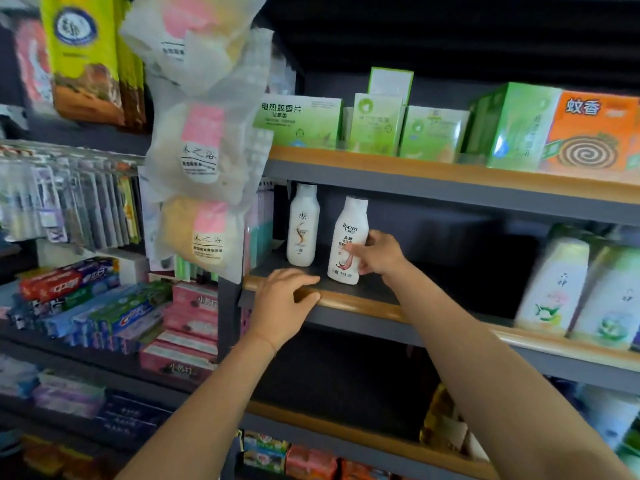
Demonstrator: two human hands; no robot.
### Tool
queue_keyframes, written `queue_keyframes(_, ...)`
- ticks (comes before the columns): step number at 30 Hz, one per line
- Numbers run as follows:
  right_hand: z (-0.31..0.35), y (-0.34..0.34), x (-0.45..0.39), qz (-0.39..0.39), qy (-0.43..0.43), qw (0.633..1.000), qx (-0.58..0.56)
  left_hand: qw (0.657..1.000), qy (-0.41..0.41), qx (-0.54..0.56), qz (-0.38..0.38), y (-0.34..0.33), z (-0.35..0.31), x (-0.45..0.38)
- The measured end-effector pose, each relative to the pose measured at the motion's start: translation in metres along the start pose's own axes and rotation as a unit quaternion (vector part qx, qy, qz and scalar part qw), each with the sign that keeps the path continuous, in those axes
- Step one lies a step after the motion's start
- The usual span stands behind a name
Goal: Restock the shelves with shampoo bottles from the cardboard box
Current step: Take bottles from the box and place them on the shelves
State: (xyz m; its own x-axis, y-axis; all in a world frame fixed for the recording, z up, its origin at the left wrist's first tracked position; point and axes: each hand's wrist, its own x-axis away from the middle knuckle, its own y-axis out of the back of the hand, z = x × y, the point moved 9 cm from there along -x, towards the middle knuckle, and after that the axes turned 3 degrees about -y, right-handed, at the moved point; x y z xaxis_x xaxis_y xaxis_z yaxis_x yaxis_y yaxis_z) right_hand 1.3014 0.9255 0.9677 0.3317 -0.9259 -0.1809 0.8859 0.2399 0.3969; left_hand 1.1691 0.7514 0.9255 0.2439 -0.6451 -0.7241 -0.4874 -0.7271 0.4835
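Shelf [349, 299]: I count two shampoo bottles, much space left.
Right hand [379, 252]: fingers curled around front bottle [348, 240], slightly tilted.
Left hand [285, 299]: resting on shelf lip, holding nothing.
Box: unseen.

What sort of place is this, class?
Most likely a small shop: tiered shelves stocked with boxed mosquito coils, toothpaste boxes and shampoo bottles facing outward for sale.

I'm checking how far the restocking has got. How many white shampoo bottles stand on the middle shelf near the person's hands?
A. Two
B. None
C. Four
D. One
A: two white bottles stand there, the rear bottle alone toward the back and the front bottle gripped by the right hand, while the left hand rests on the shelf edge.
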Motion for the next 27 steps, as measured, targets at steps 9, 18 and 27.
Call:
queue_keyframes(9, -0.007, -0.005, -0.05, 0.001, -0.02, 1.0, 0.017, 1.0, -0.003, 0.017, -0.017, -0.005, 0.005, 0.001)
queue_keyframes(18, -0.01, 0.007, -0.041, -0.035, -0.004, 0.997, 0.066, 0.999, 0.002, 0.026, -0.028, -0.008, 0.008, 0.001)
queue_keyframes(27, -0.045, -0.085, 0.182, 0.208, 0.088, 0.966, -0.123, 0.99, 0.026, 0.062, -0.121, 0.035, 0.026, 0.095)
